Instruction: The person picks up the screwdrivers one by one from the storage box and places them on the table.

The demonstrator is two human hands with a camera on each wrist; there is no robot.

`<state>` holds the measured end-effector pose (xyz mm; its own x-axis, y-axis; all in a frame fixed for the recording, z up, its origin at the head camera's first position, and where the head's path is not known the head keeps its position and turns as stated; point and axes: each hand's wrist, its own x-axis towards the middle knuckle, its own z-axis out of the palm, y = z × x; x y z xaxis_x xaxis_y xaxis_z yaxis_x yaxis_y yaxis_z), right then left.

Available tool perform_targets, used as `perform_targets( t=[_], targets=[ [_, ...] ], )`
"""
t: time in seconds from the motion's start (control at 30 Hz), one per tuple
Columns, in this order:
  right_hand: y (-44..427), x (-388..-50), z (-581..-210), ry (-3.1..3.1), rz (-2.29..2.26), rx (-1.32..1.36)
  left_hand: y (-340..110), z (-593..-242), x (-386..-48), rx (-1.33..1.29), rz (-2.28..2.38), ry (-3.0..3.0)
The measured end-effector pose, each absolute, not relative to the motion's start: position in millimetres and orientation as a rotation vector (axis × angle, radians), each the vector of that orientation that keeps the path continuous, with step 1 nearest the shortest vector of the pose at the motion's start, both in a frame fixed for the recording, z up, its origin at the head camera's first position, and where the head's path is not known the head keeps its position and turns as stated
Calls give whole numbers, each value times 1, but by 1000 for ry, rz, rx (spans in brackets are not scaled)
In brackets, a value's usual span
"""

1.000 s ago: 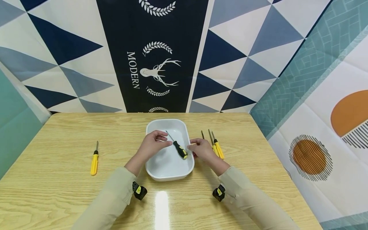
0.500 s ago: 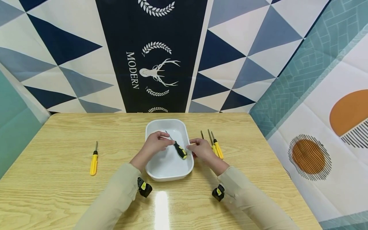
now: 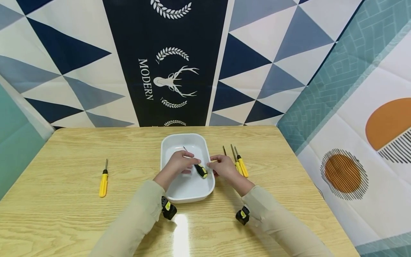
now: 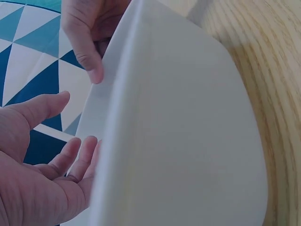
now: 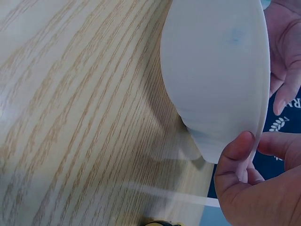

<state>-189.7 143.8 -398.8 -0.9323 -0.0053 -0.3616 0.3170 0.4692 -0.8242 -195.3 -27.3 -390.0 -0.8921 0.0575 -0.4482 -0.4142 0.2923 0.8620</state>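
A deep white tray stands on the table, and a black-and-yellow screwdriver lies inside it. My left hand is over the tray's interior, hiding part of the screwdriver's shaft. In the left wrist view, the thumb and fingers of that left hand are spread apart behind the tray wall, with nothing seen between them. At the tray's right side, my right hand holds the rim. The right wrist view has that right hand pinching the tray's edge between thumb and fingers.
Several yellow-handled screwdrivers lie to the right of the tray, partly behind the right hand. Another yellow screwdriver lies alone at the left of the wooden table. A patterned cloth wall rises behind the table's far edge.
My left hand has moved right and slightly toward me inside the tray, covering more of the screwdriver. The right hand keeps its hold on the rim.
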Motion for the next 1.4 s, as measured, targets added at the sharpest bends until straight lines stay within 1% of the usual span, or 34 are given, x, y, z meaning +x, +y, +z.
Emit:
perform_targets(
  t=[0.33, 0.73, 1.13, 1.4],
  targets=[
    [144, -189, -400, 2424, -1452, 251, -23, -401, -200, -426, 1584, 2169],
    [144, -188, -401, 2416, -1483, 232, -15, -411, -206, -468, 1394, 2273],
    [144, -187, -402, 2405, -1495, 239, -12, -414, -207, -518, 1422, 2200],
    [144, -187, -402, 2414, -1499, 239, -8, -415, -204, -507, 1494, 2166]
  ],
)
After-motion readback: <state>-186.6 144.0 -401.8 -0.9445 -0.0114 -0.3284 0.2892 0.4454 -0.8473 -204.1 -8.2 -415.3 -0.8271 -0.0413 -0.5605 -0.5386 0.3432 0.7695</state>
